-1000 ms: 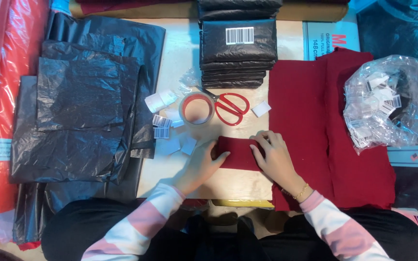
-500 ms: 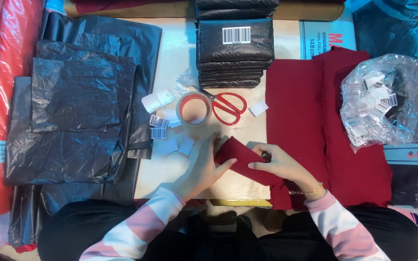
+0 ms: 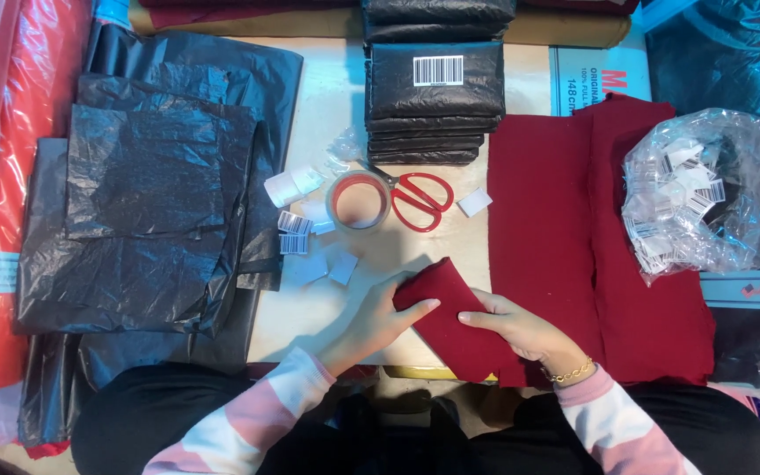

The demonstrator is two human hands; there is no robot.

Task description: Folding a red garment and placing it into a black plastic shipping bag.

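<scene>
Since a second ago the folded dark red cloth [image 3: 459,321] has turned from lying square on the worktop [image 3: 327,114] to sitting slanted, its upper corner lifted toward the tape roll [image 3: 359,200]; both hands have swung with it. Left hand [image 3: 378,318] lies over the cloth's left edge, fingers [image 3: 420,306] stretched out flat on the fabric, pressing rather than clenching; right hand [image 3: 525,327] grips the cloth's right side, thumb on top and fingers curled at its edge; a thin gold bracelet [image 3: 571,373] sits at that wrist. Cloth lies at the near edge of the worktop, just left of a larger stack of dark red fabric [image 3: 573,229]; red-handled scissors [image 3: 420,199] rest just beside the tape roll; small white barcode labels [image 3: 296,233] are scattered to the left of the roll. Black plastic bags [image 3: 151,202] spread over the left; a pile of packed black bags [image 3: 428,97] stands at the far side; a clear bag of white tags [image 3: 692,202] lies on the right.
</scene>
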